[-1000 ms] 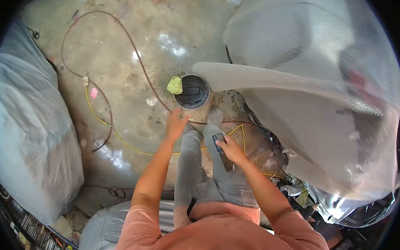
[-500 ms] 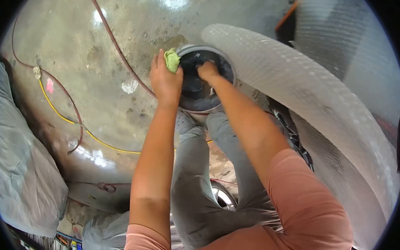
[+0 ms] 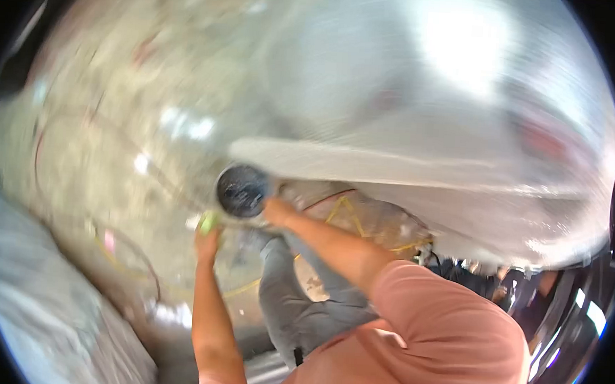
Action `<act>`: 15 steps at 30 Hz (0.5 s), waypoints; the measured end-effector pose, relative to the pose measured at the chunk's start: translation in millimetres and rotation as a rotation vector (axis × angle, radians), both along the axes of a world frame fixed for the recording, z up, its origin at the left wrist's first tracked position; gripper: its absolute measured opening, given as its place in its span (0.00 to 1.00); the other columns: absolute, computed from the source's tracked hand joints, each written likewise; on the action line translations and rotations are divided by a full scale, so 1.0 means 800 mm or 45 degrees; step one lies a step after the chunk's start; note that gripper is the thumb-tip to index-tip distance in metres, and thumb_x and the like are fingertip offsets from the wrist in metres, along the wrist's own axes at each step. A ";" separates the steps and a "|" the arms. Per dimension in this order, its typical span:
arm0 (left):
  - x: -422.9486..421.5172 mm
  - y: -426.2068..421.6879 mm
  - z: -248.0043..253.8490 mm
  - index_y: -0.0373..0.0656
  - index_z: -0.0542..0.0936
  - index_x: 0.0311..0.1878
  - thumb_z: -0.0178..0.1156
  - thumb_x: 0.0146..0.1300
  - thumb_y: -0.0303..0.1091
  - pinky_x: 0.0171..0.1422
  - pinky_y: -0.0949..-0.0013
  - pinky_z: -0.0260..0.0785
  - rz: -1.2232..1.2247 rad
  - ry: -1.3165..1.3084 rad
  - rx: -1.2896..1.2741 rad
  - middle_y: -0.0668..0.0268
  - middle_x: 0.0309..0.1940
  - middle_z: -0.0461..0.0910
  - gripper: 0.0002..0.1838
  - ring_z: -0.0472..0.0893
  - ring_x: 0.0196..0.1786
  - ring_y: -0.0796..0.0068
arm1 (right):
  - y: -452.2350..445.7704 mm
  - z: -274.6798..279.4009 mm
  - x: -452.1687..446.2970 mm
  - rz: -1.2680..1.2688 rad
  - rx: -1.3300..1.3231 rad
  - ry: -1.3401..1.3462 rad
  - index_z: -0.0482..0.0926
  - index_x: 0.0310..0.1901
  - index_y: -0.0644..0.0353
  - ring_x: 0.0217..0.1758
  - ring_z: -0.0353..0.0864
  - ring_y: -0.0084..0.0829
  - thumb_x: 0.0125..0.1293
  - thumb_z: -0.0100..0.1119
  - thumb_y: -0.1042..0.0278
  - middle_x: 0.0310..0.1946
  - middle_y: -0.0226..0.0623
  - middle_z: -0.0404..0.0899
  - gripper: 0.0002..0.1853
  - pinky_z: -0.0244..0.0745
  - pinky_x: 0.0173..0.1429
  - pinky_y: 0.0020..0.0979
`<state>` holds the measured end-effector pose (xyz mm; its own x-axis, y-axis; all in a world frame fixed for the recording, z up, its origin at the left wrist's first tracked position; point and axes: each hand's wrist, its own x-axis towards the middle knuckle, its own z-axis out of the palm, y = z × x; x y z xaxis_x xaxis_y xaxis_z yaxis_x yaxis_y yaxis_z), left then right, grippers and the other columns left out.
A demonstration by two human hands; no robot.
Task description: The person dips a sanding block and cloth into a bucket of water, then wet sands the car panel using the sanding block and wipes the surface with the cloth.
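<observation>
A dark round bucket (image 3: 242, 191) of what looks like dark water stands on the floor in front of me. My left hand (image 3: 207, 239) is to its lower left, closed around a crumpled light green cloth (image 3: 209, 221). My right hand (image 3: 276, 211) is at the bucket's right rim. Motion blur hides its fingers, so I cannot make out whether it grips the rim or anything else.
A large body under translucent plastic sheeting (image 3: 420, 170) fills the right side. Grey sheeting (image 3: 45, 296) covers something at the lower left. A red hose (image 3: 154, 271) and a yellow cord (image 3: 243, 288) run across the stained floor (image 3: 153, 79).
My right hand has come out of the bucket to its right rim. My left hand with the green cloth has moved down and away from the rim. The whole view has swung.
</observation>
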<state>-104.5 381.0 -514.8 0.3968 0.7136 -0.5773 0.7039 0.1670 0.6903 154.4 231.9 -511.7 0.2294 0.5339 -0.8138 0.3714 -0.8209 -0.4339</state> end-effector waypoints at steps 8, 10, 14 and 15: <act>-0.080 -0.013 0.216 0.35 0.80 0.69 0.66 0.61 0.26 0.50 0.57 0.83 0.576 -0.120 -0.649 0.60 0.57 0.85 0.30 0.86 0.52 0.62 | -0.096 0.252 0.071 -0.111 -0.025 -0.096 0.90 0.59 0.62 0.60 0.91 0.57 0.67 0.65 0.65 0.56 0.58 0.91 0.21 0.85 0.62 0.55; -0.072 -0.030 0.244 0.37 0.81 0.69 0.68 0.62 0.26 0.50 0.59 0.82 0.568 -0.088 -0.635 0.62 0.54 0.86 0.29 0.87 0.50 0.64 | -0.118 0.260 0.071 -0.261 -0.130 -0.090 0.88 0.61 0.61 0.63 0.90 0.55 0.68 0.66 0.67 0.60 0.57 0.89 0.21 0.85 0.63 0.54; 0.006 -0.047 0.268 0.39 0.83 0.66 0.69 0.67 0.33 0.51 0.60 0.83 0.348 0.003 -0.723 0.62 0.51 0.88 0.24 0.89 0.47 0.64 | -0.197 0.333 0.084 -0.538 -0.067 -0.170 0.85 0.63 0.60 0.65 0.88 0.57 0.72 0.65 0.66 0.61 0.55 0.88 0.20 0.84 0.65 0.57; 0.033 -0.053 0.274 0.39 0.84 0.64 0.70 0.68 0.35 0.50 0.60 0.83 0.338 0.012 -0.776 0.63 0.50 0.88 0.22 0.88 0.46 0.66 | -0.216 0.348 0.079 -0.621 -0.065 -0.204 0.84 0.65 0.59 0.66 0.87 0.57 0.72 0.64 0.66 0.63 0.55 0.87 0.21 0.83 0.66 0.57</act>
<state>-78.2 338.6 -295.9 0.2456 0.3312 -0.9110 0.5903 0.6944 0.4116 217.8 58.9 -233.3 0.5658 0.2942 -0.7702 -0.0010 -0.9339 -0.3575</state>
